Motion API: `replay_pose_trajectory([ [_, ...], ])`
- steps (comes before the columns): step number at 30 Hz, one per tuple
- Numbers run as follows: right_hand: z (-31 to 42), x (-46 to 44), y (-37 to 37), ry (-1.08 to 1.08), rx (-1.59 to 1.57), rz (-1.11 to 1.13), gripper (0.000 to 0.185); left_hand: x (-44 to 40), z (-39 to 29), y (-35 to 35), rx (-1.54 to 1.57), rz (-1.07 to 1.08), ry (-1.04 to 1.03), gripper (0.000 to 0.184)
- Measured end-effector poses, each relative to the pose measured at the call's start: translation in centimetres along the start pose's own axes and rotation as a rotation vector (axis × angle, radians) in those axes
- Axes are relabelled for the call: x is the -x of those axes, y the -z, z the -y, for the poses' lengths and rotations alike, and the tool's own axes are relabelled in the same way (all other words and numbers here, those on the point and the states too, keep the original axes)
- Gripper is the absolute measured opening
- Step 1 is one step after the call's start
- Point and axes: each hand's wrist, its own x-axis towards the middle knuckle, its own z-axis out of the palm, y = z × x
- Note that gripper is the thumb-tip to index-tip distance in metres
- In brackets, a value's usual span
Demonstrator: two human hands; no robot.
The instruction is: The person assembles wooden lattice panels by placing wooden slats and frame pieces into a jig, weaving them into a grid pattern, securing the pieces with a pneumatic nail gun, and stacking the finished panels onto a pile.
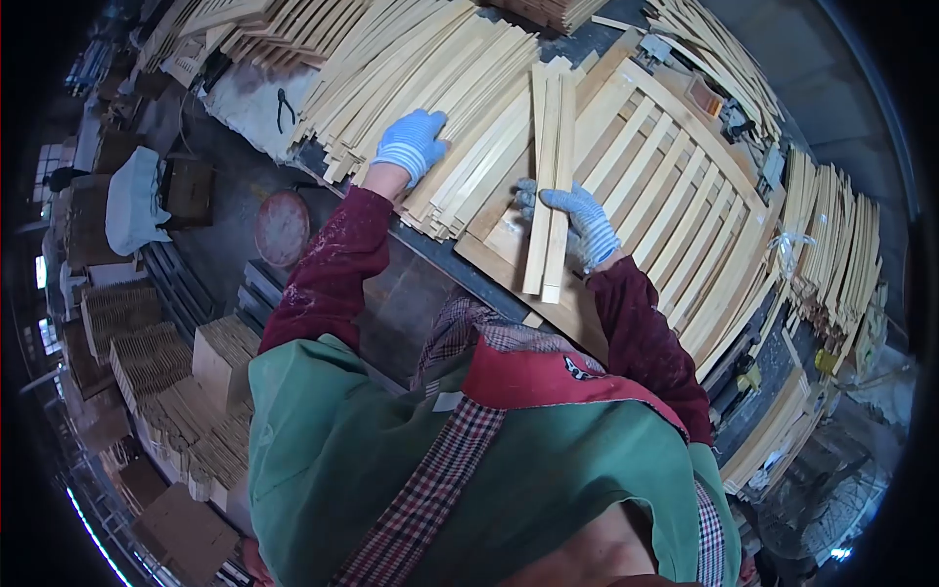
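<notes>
Slipping seems the likeliest trouble: the held slats (554,127) could slide apart, as only the right hand (584,217) clasps them, nearer their near ends, just left of the slatted frame (691,115). Its thumb and fingers are closed round the small bundle; the left hand (411,145) touches the slat pile (440,68) to the left, fingers bent, though whether it pinches any I cannot tell.

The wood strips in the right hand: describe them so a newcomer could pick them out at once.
Find the slatted wooden frame and, to its left in the picture, the wide spread of loose strips. Between them is the gloved right hand. The held strips pass through it: unlike the spread, they form a narrow bundle clasped in a hand.
</notes>
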Motion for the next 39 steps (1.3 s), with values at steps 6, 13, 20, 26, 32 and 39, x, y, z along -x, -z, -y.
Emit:
replay_pose_trajectory([
  [6,2.1,3.2,2.3,-0.003,0.018,0.035,0.06,0.9,-5.1,0.3,-0.183,-0.026,0.055,0.027],
  [13,5.1,7.3,3.9,0.017,0.019,-0.007,0.064,0.3,-5.5,0.1,-0.135,0.038,0.163,0.039],
  [20,5.1,7.1,6.1,0.038,0.049,-0.037,0.063,-1.2,-2.4,1.1,0.062,0.022,0.132,0.043],
  [26,5.8,7.5,6.5,0.019,0.063,-0.078,0.06,-2.8,-0.3,-0.3,0.094,0.037,0.09,0.055],
  [32,6.1,8.0,5.8,0.048,0.014,-0.079,0.056,-0.7,-4.2,-2.0,0.412,-0.132,0.068,0.047],
  [39,4.7,7.2,5.7,0.028,0.102,-0.191,0.062,1.4,-18.1,-4.1,1.296,0.063,0.265,0.029],
])
